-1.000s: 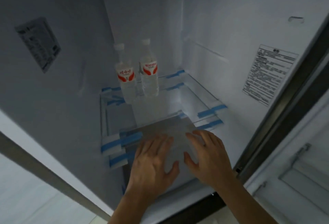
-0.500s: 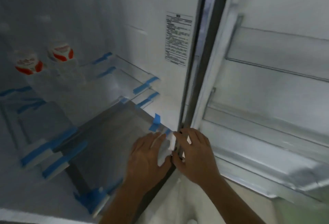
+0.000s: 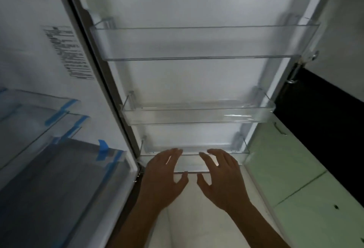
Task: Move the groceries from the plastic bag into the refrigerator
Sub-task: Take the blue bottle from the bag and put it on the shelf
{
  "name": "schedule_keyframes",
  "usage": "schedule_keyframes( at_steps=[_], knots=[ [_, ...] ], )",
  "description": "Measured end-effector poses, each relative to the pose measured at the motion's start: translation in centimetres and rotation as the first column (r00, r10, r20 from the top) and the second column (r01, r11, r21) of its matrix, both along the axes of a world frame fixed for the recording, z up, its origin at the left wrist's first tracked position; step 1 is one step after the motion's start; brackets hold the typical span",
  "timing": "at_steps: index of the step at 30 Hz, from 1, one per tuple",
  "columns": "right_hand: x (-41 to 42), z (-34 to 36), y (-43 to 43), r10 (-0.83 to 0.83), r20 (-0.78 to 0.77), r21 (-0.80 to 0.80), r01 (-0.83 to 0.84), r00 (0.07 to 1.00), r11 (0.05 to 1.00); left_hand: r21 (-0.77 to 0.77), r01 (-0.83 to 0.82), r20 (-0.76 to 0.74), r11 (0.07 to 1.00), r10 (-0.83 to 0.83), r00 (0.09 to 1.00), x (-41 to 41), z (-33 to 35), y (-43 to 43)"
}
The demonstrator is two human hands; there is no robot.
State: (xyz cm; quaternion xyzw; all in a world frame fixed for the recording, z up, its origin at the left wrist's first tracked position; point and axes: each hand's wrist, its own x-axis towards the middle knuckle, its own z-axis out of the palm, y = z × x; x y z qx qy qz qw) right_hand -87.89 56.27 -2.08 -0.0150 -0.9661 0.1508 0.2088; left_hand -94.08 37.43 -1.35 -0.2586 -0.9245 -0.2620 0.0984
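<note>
Left hand [image 3: 163, 176] and right hand [image 3: 220, 176] are being held open and empty at the lowest bin [image 3: 239, 156] of the fridge door [image 3: 197, 82]; contact cannot be told. Bag and groceries are not being shown. Judged step: between items. Next, an item is probably needing to be fetched from the bag.

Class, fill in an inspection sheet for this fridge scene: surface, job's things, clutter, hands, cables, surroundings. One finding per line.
Surface: three clear door bins, the top bin, middle bin and lowest bin, all look empty; glass shelves inside carry blue tape.
Job's things: refrigerator door open; no plastic bag or groceries in view.
Clutter: nothing seen.
Hands: left hand and right hand both open, holding nothing, at the lowest bin; contact unclear.
Cables: nothing seen.
Surroundings: printed label on the inner wall; pale green panels and a dark surface to the right.
</note>
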Motion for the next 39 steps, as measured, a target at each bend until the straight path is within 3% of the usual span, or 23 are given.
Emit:
schedule_keyframes(
  at_steps=[7, 14, 21, 26, 32, 39],
  knots=[
    [7.8, -1.1, 7.1, -0.244, 0.044, -0.005, 0.244, 0.969, 0.970, -0.023, 0.189, 0.036, 0.982, -0.188, 0.981, 3.8, 0.8, 9.2],
    [16.6, 0.4, 11.7, -0.541, 0.072, 0.031, 0.540, 0.838, 0.841, 0.001, 0.488, 0.042, 0.873, -0.488, 0.872, 7.7, 1.0, 18.8],
    [24.7, 0.2, 10.6, -0.836, 0.092, 0.030, 0.838, 0.541, 0.545, 0.007, 0.820, 0.016, 0.572, -0.820, 0.572, 12.3, 1.2, 25.2],
    [30.1, -1.2, 5.7, -0.961, 0.146, 0.018, 0.971, 0.234, 0.239, 0.014, 0.949, 0.069, 0.314, -0.947, 0.313, 17.1, -0.5, 25.9],
    [36.3, -1.9, -1.5, -0.971, 0.218, 0.029, 0.995, -0.101, -0.097, 0.008, 1.000, 0.114, 0.011, -0.993, 0.010, 24.3, -2.5, 24.8],
    [43.0, -1.7, -7.1, -0.908, 0.237, 0.040, 0.937, -0.347, -0.348, -0.015, 0.968, 0.127, -0.252, -0.960, -0.249, 33.3, -2.3, 23.4]
  ],
)
